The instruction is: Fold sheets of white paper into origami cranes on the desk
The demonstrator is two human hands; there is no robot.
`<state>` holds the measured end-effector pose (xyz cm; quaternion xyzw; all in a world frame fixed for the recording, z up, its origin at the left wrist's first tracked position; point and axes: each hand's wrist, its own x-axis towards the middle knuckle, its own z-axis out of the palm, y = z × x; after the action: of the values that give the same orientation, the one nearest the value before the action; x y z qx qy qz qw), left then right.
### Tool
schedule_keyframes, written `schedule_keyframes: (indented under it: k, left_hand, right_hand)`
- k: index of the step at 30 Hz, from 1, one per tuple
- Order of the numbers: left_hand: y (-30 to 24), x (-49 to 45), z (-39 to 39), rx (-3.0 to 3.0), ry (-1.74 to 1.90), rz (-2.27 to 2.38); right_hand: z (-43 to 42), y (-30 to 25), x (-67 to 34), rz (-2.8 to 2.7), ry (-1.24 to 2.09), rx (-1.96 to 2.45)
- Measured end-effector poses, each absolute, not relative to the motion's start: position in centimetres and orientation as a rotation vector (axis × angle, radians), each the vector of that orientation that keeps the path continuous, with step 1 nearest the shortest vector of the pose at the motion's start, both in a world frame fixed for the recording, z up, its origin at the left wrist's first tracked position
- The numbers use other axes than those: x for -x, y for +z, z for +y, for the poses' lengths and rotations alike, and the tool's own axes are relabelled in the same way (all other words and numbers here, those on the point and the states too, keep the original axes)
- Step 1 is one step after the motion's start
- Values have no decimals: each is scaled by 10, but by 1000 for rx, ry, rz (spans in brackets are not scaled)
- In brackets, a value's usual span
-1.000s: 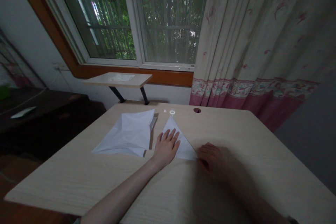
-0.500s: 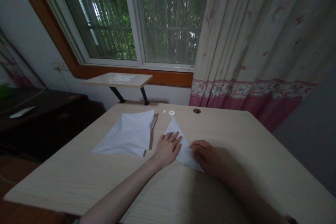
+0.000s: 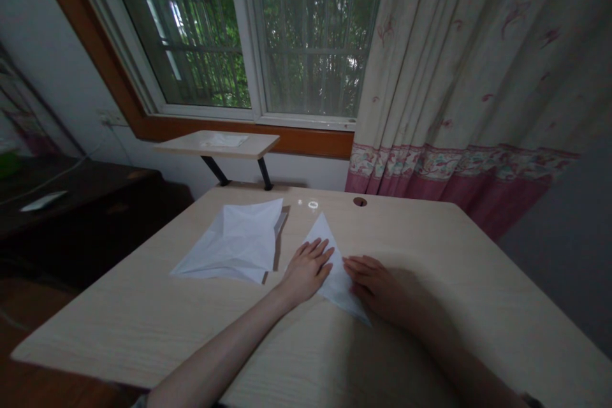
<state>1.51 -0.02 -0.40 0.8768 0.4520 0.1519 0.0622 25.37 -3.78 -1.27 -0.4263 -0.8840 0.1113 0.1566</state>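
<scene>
Left hand (image 3: 306,274): flattened, fingers slightly spread, on the paper triangle
Right hand (image 3: 377,284): fingertips at its 3 o'clock edge; pinching or not, cannot tell
Paper triangle (image 3: 337,284): one, mid-tabletop, tip toward 12
Creased paper (image 3: 243,236): one pile, 10 o'clock, sheet count unclear
Tabletop (image 3: 430,236): broad room, 2 to 4 o'clock

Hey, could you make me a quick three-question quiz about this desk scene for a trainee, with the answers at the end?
1. Which hand is at the right side of the triangular paper?
2. How many black legs show beneath the small raised shelf?
3. True or false: the larger creased paper lies to the left of the triangular paper.

Key:
1. The right hand; the left hand rests on its left part.
2. Two.
3. True.
</scene>
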Motion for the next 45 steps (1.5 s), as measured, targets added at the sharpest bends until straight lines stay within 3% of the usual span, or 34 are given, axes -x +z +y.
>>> schedule_keyframes:
  k: [16, 34, 45]
  left_hand:
    - [-8, -16, -2, -2676, 413, 1455]
    - [0, -14, 0, -2446, 535, 1604]
    - [6, -15, -2, -2353, 715, 1587]
  right_hand:
    - [-34, 0, -265, -2664, 619, 1202]
    - [-42, -7, -252, -2499, 246, 1202]
    - [-49, -1, -249, -2584, 315, 1103]
